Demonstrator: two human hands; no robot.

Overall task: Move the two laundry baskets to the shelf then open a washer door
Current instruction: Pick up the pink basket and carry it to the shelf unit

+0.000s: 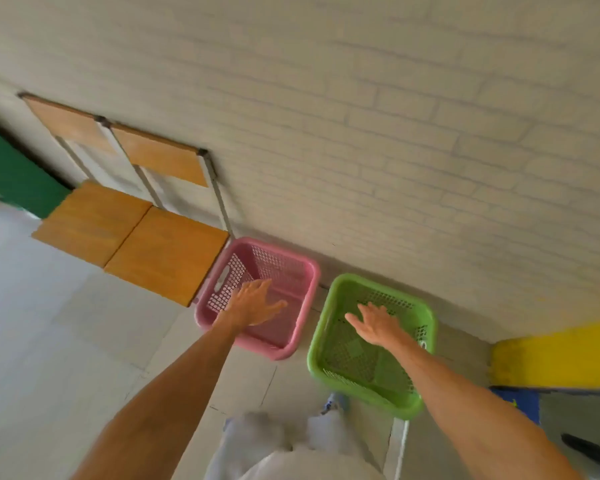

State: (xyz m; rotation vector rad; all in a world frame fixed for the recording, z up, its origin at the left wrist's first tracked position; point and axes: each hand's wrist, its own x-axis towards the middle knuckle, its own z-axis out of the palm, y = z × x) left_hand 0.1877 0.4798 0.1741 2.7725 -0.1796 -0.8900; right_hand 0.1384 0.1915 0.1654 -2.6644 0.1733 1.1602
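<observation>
Open hands [253, 303] above two baskets [309, 271]

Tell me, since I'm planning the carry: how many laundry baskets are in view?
2: the pink basket beside the wooden shelf, the green basket to its right. Both sit on the floor by the wall.

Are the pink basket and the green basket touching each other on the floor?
Apart. The head view shows a strip of bare floor between the pink basket and the green basket.

pale brick wall [361, 116], yellow block [555, 358], green panel [11, 174]
</observation>
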